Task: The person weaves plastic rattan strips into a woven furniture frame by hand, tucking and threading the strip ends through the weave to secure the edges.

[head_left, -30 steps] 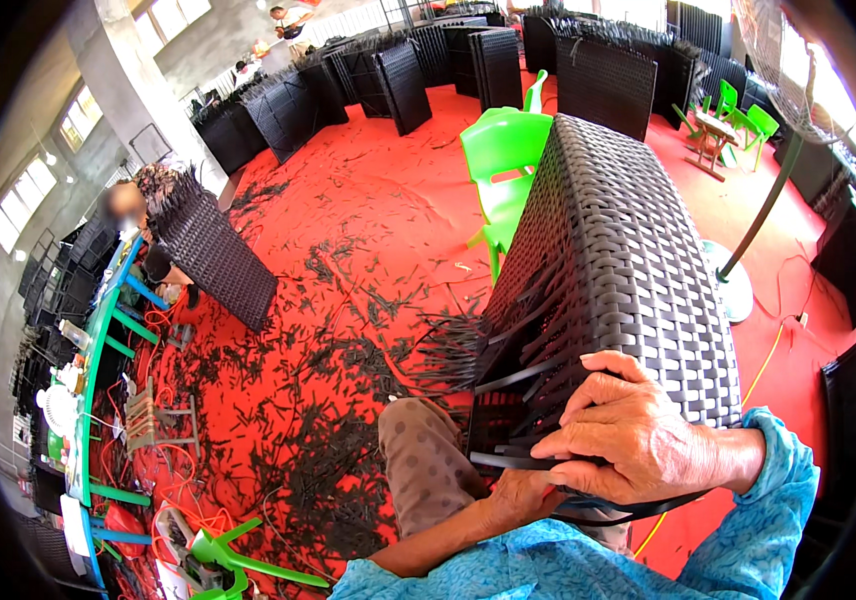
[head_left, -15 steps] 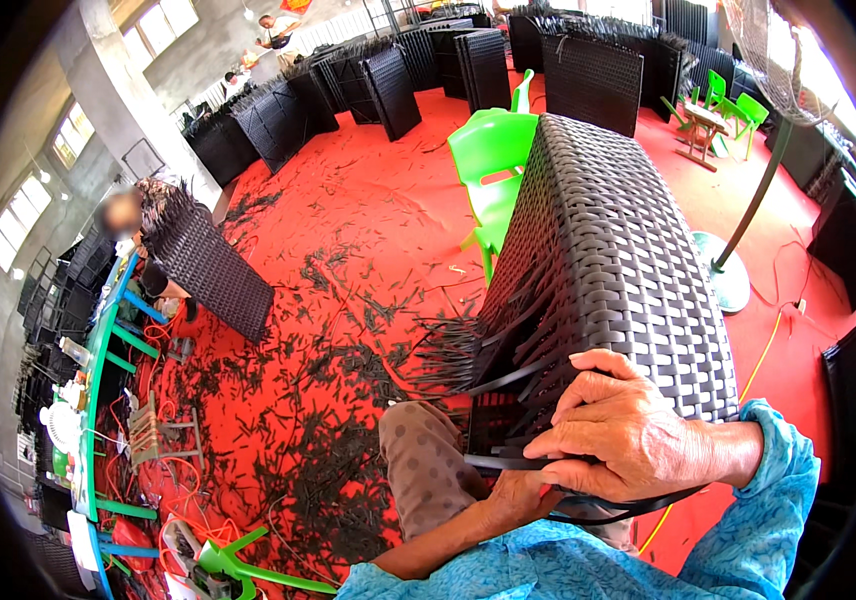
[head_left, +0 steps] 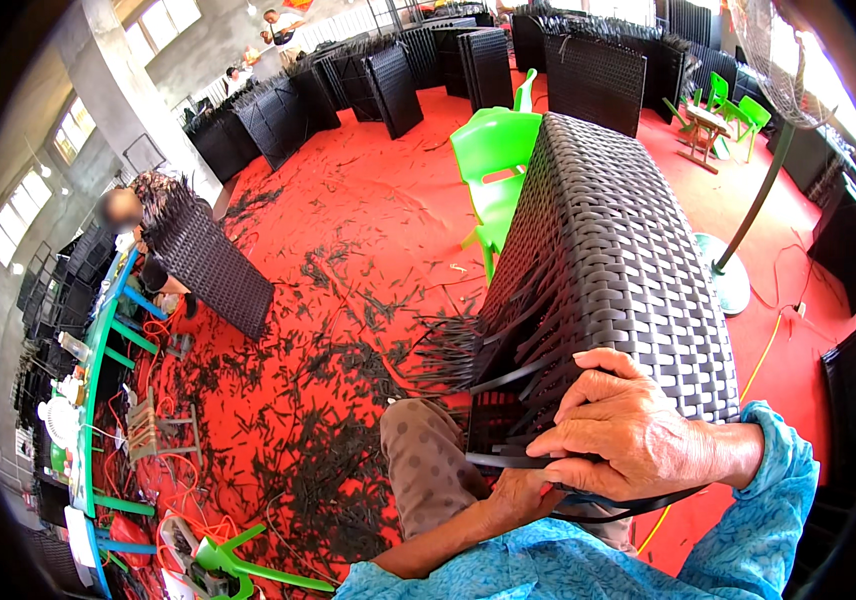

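Note:
A large black woven rattan panel, shaped like a long curved piece of furniture, stands in front of my lap. Loose strip ends fan out from its left edge. My right hand lies over the panel's near corner, fingers curled around a flat black plastic strip at the near edge. Close below it is my left hand, its fingers bent and partly hidden under the right hand. What the left fingers grip cannot be made out.
Black strip scraps litter the red floor. Behind the panel stands a green chair; a fan pole rises at right. A person with another woven panel is at left, near a green-framed table. More panels line the back.
My hands and the panel stay nearly in place. The person at the left has shifted slightly.

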### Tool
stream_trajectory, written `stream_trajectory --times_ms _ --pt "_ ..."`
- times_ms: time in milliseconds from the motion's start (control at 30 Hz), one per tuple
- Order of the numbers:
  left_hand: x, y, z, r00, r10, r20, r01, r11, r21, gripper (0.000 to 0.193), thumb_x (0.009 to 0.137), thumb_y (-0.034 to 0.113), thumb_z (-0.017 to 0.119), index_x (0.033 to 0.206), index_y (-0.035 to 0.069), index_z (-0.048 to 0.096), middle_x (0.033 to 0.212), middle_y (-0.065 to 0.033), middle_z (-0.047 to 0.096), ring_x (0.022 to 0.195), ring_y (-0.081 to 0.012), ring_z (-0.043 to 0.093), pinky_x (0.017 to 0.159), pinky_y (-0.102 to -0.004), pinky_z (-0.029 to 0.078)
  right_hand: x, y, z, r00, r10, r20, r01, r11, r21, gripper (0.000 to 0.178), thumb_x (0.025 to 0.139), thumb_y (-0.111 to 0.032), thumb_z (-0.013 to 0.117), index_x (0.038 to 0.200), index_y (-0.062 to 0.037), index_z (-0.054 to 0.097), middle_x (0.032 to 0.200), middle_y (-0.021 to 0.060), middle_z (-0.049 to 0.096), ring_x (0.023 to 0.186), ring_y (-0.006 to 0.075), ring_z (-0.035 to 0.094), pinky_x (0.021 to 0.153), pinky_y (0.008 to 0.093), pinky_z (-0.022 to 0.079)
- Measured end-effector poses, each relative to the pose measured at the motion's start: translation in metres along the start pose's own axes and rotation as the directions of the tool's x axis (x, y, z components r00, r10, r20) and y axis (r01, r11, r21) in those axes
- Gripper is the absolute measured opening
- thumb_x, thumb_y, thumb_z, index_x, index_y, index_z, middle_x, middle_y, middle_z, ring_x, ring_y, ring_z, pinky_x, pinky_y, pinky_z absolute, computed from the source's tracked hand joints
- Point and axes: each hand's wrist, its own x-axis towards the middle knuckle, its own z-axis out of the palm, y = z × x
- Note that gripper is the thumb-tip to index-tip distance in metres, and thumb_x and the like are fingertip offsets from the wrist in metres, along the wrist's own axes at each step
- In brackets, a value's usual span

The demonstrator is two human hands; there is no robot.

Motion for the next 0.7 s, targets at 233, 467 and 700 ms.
stream_trajectory --times_ms 233,467,700 --pt "0.012 0.010 -0.001 0.992 0.085 -0.089 -0.092 0.993 -0.077 0.043 0.080 0.000 0.063 0.122 0.001 0.054 0.118 -0.0204 0.058 0.112 -0.0338 0.057 0.093 -0.0421 0.046 0.001 -0.001 -0.001 1.000 0.002 0.005 -0.002 1.000 0.006 0.019 0.076 -0.028 0.071 0.088 -0.0128 0.070 0.071 0.0008 0.061 0.080 0.0188 0.057 0.095 0.0435 0.037" --pt "0.009 0.006 -0.001 1.000 0.004 -0.025 -0.007 0.993 -0.121 0.042 0.080 -0.001 0.062 0.121 0.001 0.054 0.117 -0.0203 0.058 0.112 -0.0342 0.057 0.093 -0.0426 0.046 0.000 0.000 0.000 1.000 0.000 -0.006 0.000 1.000 -0.007 0.020 0.076 -0.029 0.071 0.087 -0.0129 0.070 0.071 0.0002 0.061 0.080 0.0181 0.058 0.095 0.0438 0.036" --pt "0.003 0.001 0.002 0.999 -0.039 0.006 0.039 0.986 -0.160 0.041 0.079 -0.001 0.061 0.120 0.001 0.055 0.116 -0.0203 0.058 0.112 -0.0346 0.057 0.093 -0.0431 0.046 -0.002 0.001 0.001 1.000 -0.002 -0.009 0.002 1.000 0.000 0.020 0.075 -0.028 0.072 0.088 -0.0127 0.070 0.071 0.0001 0.061 0.079 0.0182 0.058 0.095 0.0437 0.037"
